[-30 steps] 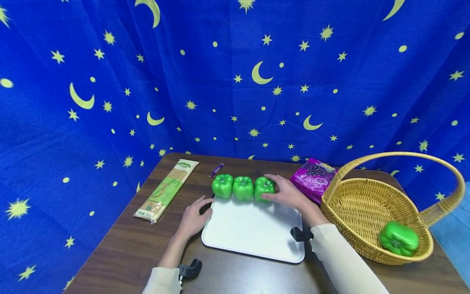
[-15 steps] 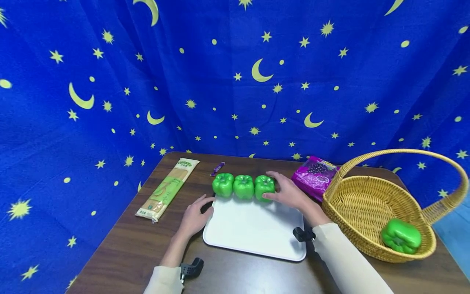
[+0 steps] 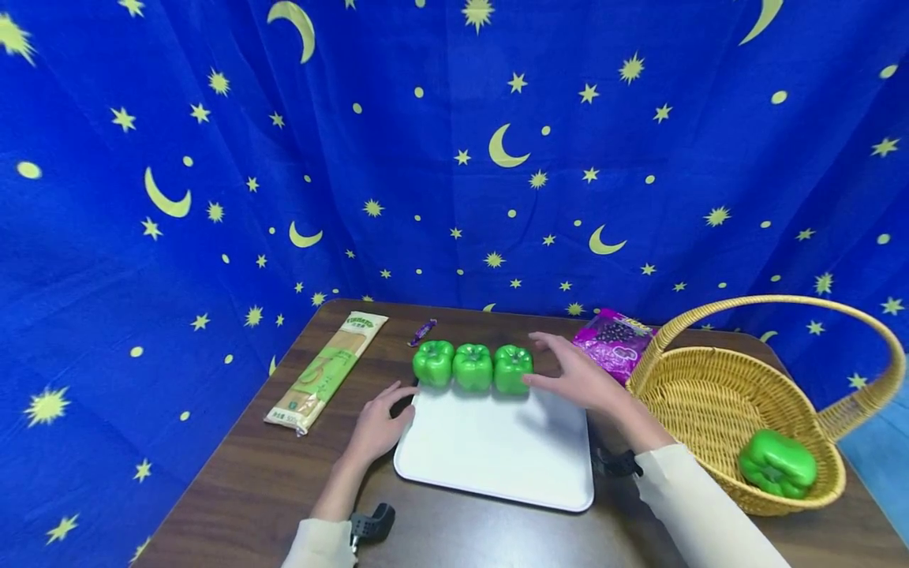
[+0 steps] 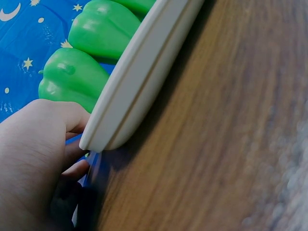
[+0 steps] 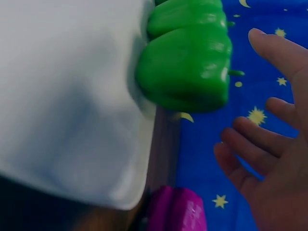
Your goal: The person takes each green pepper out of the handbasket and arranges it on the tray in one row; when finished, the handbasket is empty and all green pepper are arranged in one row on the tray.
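Three green bell peppers stand in a row along the far edge of a white tray: the left pepper (image 3: pixel 433 363), the middle pepper (image 3: pixel 472 368) and the right pepper (image 3: pixel 511 369). My right hand (image 3: pixel 578 377) is just right of the row, fingers and thumb spread. A gap shows between it and the nearest pepper (image 5: pixel 185 70) in the right wrist view. My left hand (image 3: pixel 379 422) rests by the tray's far left corner, its relaxed fingers and thumb at the rim. In the left wrist view the tray (image 4: pixel 139 77) partly hides those fingertips.
At right stands a wicker basket (image 3: pixel 699 394) with a tall handle, holding another green bell pepper (image 3: pixel 777 464). A purple bag (image 3: pixel 614 343) with grape pictures lies behind it. A noodle packet (image 3: pixel 328 371) and a small purple candy (image 3: pixel 423 332) lie at left. A blue curtain (image 3: pixel 426 158) hangs behind.
My right hand has let go of the right pepper and moved off to the right. The left hand and the three peppers stay in place; the head view shifts slightly.
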{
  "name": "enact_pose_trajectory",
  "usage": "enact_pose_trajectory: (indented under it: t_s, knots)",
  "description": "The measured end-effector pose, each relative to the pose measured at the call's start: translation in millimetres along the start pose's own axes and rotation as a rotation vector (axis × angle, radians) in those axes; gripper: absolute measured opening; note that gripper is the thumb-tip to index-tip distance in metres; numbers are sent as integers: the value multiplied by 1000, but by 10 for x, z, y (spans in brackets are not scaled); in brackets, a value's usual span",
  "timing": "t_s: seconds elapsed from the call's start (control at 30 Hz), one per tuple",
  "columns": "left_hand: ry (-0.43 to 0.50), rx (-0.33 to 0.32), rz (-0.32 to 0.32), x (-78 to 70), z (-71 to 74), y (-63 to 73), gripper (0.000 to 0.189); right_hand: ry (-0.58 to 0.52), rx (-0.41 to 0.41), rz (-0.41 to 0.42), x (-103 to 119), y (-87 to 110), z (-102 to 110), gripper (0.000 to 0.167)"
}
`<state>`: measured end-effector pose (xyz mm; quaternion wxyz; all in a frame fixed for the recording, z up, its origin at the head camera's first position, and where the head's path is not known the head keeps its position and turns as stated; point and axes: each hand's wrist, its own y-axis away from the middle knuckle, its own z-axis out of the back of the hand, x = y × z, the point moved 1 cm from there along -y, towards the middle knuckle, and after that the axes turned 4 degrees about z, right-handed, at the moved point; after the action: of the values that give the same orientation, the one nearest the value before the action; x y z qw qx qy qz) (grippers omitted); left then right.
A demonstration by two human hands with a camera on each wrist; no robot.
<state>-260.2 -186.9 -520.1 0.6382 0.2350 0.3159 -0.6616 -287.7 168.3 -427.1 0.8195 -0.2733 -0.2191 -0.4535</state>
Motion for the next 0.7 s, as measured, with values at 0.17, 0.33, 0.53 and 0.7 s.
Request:
enact_pose_trajectory:
  t_s: [0.17, 0.33, 0.53, 0.7]
  knots:
    - [-1, 8, 18, -5, -1, -2, 31, 72, -16, 33, 0, 168, 138, 74]
    - [0, 17, 34, -14, 0, 0, 31, 121, -7, 30, -58, 352, 248, 73]
    - [-4, 21, 40, -21, 3, -2, 31, 137, -1, 38, -89, 585, 373, 69]
    - [3, 22, 38, -21, 2, 1, 31, 139, -4, 54, -98, 788, 479, 57]
